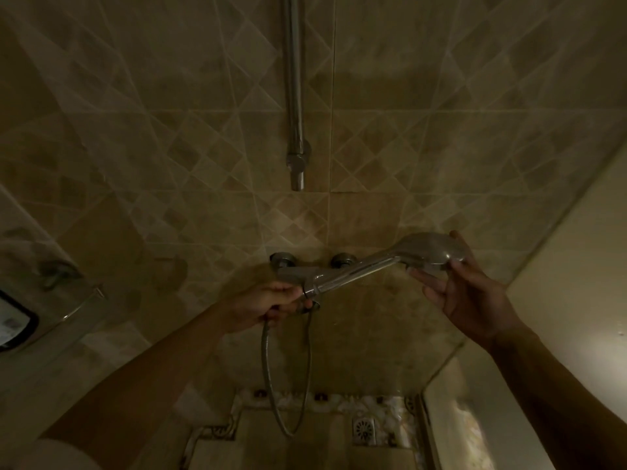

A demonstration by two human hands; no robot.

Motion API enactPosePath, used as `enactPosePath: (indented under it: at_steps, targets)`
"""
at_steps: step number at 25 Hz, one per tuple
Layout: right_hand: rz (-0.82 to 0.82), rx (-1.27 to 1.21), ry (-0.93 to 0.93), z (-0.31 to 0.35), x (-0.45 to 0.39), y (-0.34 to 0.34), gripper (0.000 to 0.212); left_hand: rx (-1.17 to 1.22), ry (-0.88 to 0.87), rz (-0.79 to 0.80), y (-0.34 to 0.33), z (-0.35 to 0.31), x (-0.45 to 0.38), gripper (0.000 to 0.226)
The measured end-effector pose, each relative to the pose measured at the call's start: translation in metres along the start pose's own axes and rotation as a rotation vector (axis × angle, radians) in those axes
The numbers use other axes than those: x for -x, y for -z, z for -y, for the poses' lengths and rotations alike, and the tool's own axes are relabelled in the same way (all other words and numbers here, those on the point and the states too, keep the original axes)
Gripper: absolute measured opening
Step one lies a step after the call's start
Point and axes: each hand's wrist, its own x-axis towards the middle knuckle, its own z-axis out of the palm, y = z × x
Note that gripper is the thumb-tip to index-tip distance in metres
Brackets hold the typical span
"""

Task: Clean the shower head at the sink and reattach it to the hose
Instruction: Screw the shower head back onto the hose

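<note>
The chrome shower head [429, 251] lies almost level in front of the tiled wall, its handle running down-left to a threaded end. My right hand [464, 293] holds the round head from below and behind. My left hand [268, 303] is closed around the hose end fitting, right at the tip of the handle. The metal hose [271, 378] hangs from that hand in a loop toward the floor and back up. Whether fitting and handle are joined I cannot tell in the dim light.
The wall mixer [298, 271] sits just behind the handle, with two round wall flanges. A vertical chrome riser rail [294, 96] ends above it. A floor drain [363, 430] lies below. A glass shelf [79, 300] is at the left, and a pale wall [559, 266] at the right.
</note>
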Motion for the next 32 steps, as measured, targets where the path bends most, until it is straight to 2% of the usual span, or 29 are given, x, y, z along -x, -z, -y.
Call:
enactPosePath:
  at_steps: [2,4,5,8,11,14,17,21,23,25,26,28,29,32]
  targets:
    - [-0.036,0.044,0.032,-0.003,-0.003,-0.003,0.067,0.006,0.002,0.004,0.001,0.000,-0.001,0.033]
    - [-0.093,0.231,0.078,-0.005,-0.004,-0.004,0.081,-0.022,-0.004,-0.010,0.002,0.001,0.000,0.037]
    - [-0.151,0.358,0.114,-0.006,-0.005,-0.005,0.081,-0.043,-0.012,-0.023,0.004,0.002,0.000,0.039]
    - [-0.301,0.708,0.195,-0.010,-0.009,-0.008,0.047,-0.127,-0.015,-0.072,0.002,0.001,0.002,0.036]
    - [-0.349,0.942,0.197,-0.009,-0.009,-0.004,0.040,-0.173,-0.021,-0.132,-0.001,0.003,0.003,0.023]
    - [-0.257,0.837,0.112,-0.004,-0.008,0.004,0.037,-0.288,-0.053,-0.143,-0.002,0.003,0.001,0.023]
    - [-0.116,0.693,0.012,0.004,-0.011,0.007,0.048,-0.387,-0.054,-0.177,-0.004,0.003,0.002,0.022]
    - [0.127,0.349,-0.163,0.017,-0.004,0.023,0.073,-0.331,-0.086,-0.172,-0.002,0.007,0.007,0.020]
    - [0.163,0.268,-0.161,0.018,0.001,0.027,0.071,-0.316,-0.101,-0.173,0.003,0.010,0.008,0.022]
    - [0.072,0.300,-0.130,0.015,-0.001,0.025,0.057,-0.354,-0.110,-0.161,0.004,0.013,0.009,0.021]
    - [0.000,0.387,-0.119,0.013,-0.002,0.023,0.058,-0.373,-0.120,-0.151,0.003,0.012,0.010,0.020]
    - [-0.136,0.691,-0.110,0.008,-0.004,0.018,0.062,-0.399,-0.133,-0.146,0.000,0.011,0.010,0.023]
    - [-0.202,0.810,-0.096,0.007,-0.005,0.016,0.055,-0.409,-0.139,-0.143,-0.001,0.011,0.010,0.024]
    - [-0.325,0.881,-0.064,0.005,-0.007,0.010,0.045,-0.412,-0.143,-0.147,-0.004,0.007,0.011,0.022]
